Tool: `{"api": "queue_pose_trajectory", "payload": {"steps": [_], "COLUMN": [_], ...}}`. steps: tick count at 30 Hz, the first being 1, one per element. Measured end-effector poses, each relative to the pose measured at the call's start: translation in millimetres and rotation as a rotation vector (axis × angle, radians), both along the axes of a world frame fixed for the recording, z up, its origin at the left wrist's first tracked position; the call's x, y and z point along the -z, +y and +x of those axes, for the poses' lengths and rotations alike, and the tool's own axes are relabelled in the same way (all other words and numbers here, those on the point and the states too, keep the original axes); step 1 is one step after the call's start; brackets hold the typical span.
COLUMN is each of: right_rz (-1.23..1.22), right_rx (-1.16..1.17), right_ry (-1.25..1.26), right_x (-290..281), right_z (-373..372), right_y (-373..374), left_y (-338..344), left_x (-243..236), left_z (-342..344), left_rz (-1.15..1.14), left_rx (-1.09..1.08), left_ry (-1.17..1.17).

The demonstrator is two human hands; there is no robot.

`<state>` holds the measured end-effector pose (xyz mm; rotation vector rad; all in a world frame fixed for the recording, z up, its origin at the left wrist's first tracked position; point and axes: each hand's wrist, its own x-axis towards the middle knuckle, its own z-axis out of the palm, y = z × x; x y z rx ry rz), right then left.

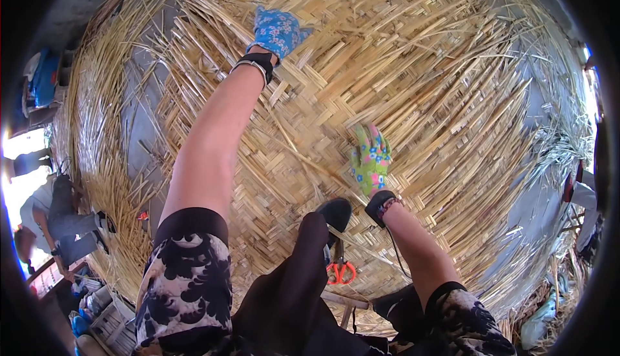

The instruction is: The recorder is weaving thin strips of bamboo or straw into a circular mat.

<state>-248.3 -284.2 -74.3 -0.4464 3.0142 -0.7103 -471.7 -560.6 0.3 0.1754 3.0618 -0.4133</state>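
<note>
On the grey floor (pixel 135 127), one woven mat (pixel 310 120) spreads beneath two gloved hands: the left hand (pixel 276 31), in blue, at its far side, grip impossible to tell; the right hand (pixel 371 159), in green, palm down nearer, fingers extended, holding nothing visible. One pair of scissors (pixel 341 273) lies near two dark shoes (pixel 336 213).

The left hand (pixel 276 31), gloved in flowered blue, is over the far part of a woven straw mat (pixel 258 185). The right hand (pixel 371 159), gloved in flowered green, is nearer, its fingers extended. Orange-handled scissors (pixel 341 273) show near a dark shoe (pixel 336 214). Another person (pixel 64 220) is at the left.
</note>
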Motion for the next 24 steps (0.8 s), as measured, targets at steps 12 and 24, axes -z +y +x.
{"api": "queue_pose_trajectory", "payload": {"steps": [12, 24], "right_rz": [0.090, 0.225], "right_rx": [-0.150, -0.189], "right_ry": [-0.075, -0.106], "right_x": [4, 4], "right_z": [10, 12], "right_y": [17, 19], "left_y": [-178, -207], "left_x": [52, 22], "left_z": [38, 48], "left_rz": [0.494, 0.768], "left_rx": [-0.826, -0.796], "left_ry": [0.144, 0.529]}}
